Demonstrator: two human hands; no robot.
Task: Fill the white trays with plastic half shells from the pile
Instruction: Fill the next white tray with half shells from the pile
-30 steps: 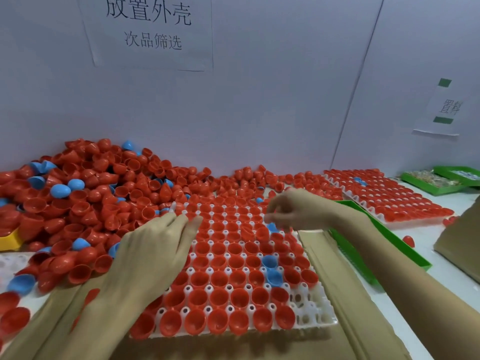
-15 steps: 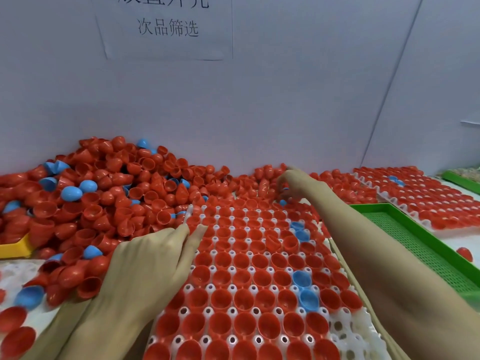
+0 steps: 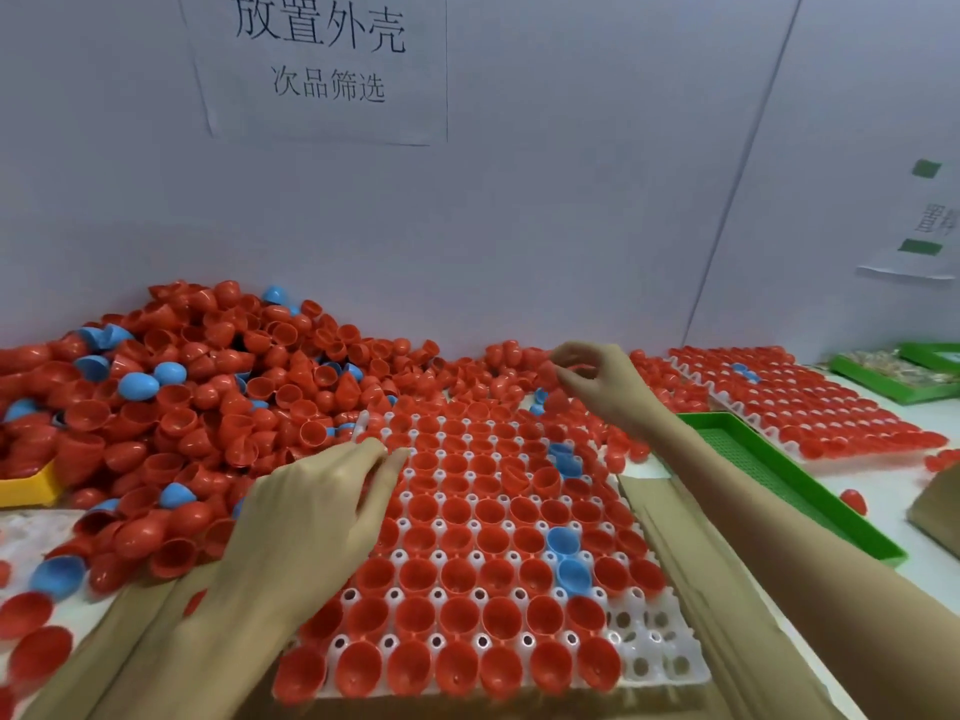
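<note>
— Where's the shell you're after?

— A red half shell (image 3: pixel 551 374), pinched in my right hand (image 3: pixel 597 379) at the pile's (image 3: pixel 208 387) near fringe, over the far edge of the white tray (image 3: pixel 660 662).

— And the empty cups?

— Toward me, at the tray's near right corner, so the right hand is nearer. My left hand (image 3: pixel 317 517) lies flat, fingers straight, on the tray's left side.

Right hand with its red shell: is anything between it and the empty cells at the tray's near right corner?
Nothing visible blocks it. The right hand pinches a red half shell above the white tray's far edge; the empty cells lie open, only filled rows below the path.
</note>
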